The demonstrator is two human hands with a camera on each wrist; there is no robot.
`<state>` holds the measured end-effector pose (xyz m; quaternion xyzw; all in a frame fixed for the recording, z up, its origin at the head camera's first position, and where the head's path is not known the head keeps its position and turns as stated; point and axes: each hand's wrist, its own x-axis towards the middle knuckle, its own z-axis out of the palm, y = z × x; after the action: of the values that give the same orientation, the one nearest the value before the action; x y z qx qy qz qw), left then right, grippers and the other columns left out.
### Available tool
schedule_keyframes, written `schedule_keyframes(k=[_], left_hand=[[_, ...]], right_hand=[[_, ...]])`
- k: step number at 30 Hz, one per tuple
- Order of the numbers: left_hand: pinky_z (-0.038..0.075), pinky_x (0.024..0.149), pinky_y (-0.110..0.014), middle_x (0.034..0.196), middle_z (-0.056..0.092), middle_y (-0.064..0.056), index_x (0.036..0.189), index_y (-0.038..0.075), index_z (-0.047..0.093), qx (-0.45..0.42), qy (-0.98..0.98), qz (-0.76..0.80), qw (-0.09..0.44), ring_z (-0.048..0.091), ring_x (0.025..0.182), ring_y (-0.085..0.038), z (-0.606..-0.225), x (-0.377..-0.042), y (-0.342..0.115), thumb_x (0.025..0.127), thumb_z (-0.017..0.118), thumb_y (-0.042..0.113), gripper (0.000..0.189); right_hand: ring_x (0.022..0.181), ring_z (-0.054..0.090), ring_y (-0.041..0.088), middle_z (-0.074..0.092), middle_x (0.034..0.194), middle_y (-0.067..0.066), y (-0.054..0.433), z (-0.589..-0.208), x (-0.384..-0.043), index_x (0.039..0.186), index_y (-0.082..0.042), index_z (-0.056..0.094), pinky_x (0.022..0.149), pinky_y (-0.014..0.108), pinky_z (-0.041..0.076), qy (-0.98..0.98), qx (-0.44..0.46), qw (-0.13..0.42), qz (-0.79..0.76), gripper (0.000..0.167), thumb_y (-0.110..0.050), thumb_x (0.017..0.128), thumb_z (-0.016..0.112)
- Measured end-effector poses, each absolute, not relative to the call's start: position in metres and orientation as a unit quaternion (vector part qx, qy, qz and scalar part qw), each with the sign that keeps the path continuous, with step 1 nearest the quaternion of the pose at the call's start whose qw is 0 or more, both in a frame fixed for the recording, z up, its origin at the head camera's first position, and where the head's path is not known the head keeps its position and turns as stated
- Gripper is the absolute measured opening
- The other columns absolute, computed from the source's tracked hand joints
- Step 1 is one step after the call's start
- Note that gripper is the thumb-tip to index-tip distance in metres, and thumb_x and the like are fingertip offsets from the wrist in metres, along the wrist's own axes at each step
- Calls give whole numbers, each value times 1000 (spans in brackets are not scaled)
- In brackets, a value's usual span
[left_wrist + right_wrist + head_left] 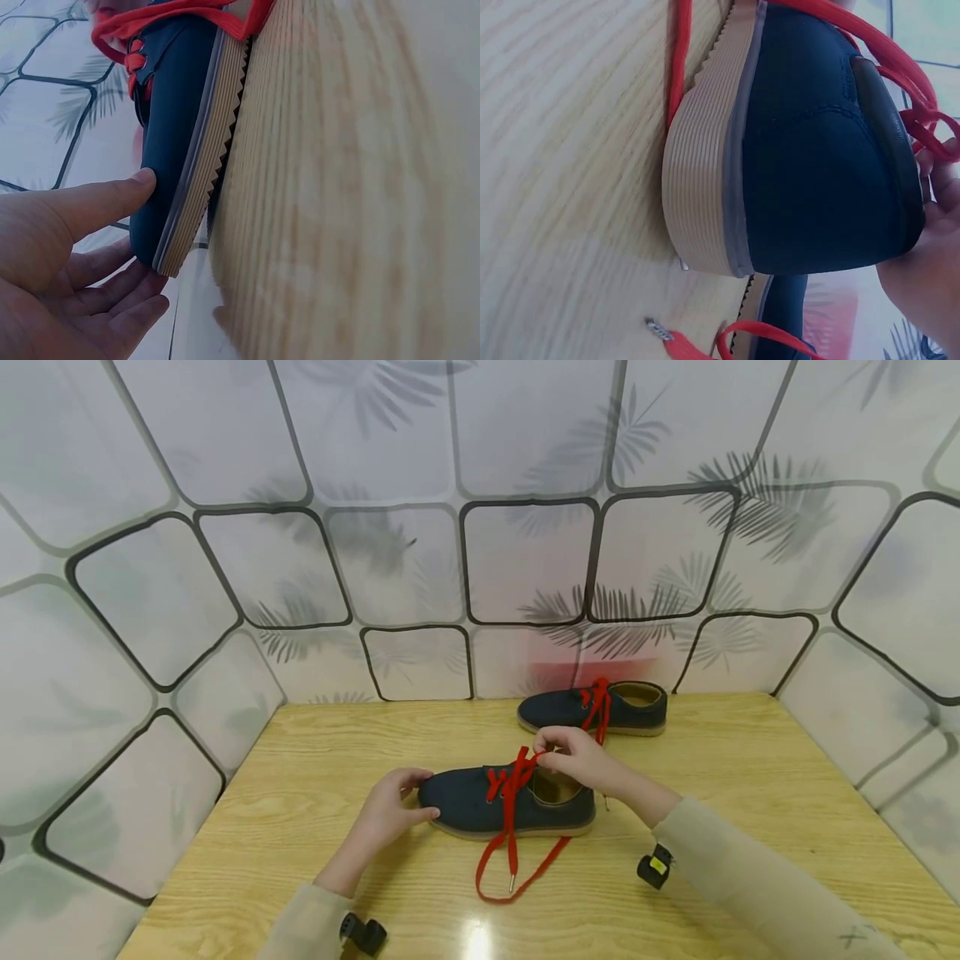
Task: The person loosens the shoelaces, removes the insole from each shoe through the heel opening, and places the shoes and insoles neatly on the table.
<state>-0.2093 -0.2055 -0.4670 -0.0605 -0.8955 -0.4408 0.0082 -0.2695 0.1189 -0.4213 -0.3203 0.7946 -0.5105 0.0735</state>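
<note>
While the left hand (386, 810) holds the toe of a low, round-toed dark navy shoe with a ridged tan sole (461, 797) between thumb and fingers, the right hand (573, 760) pinches a flat red lace (509, 810) beside the shoe's opening. The shoe sits upright on the yellowish wood-grain desk (300, 768), its toe pointing left; a length of red lace curves over the desktop in front of it. Behind, near the leaf-patterned pale wall (525, 560), stands a second navy shoe with red laces (555, 708).
</note>
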Motion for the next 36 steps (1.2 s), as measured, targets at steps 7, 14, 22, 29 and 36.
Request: schedule_keyframes(k=[7,14,22,29,36], left_hand=[[55,115,-52,134,66,-22,134,-3,67,-60,-897,-438,7,64,127,-42,-468,-210,-206,87,86,0,51],[54,115,-52,133,67,-21,134,-4,68,-60,-897,-437,12,64,127,-41,-469,-212,-205,86,87,-1,52],[55,115,-51,133,67,-22,133,-4,68,-60,-897,-437,10,64,127,-41,-469,-212,-206,85,87,-1,52],[55,114,-52,133,66,-21,134,-4,68,-61,-898,-435,10,64,126,-41,-468,-211,-206,86,87,0,52],[55,114,-52,132,67,-21,133,-3,68,-59,-900,-431,10,65,124,-41,-468,-211,-206,86,87,1,51]], right_hand=[[70,49,6,58,81,-2,121,-421,-272,83,-9,65,64,21,45,826,-361,42,-431,19,-9,98,77],[76,57,5,70,91,4,123,-418,-274,91,-9,74,68,21,53,822,-368,66,-431,7,-11,97,78],[84,66,14,71,97,-8,127,-418,-275,100,0,74,76,26,60,761,-321,116,-552,5,-5,100,73],[84,62,5,69,99,-14,132,-419,-278,98,-25,76,77,22,59,676,-311,142,-652,29,0,103,62],[82,60,7,67,95,-9,132,-417,-278,97,-22,70,75,20,56,647,-305,185,-674,31,0,105,51]])
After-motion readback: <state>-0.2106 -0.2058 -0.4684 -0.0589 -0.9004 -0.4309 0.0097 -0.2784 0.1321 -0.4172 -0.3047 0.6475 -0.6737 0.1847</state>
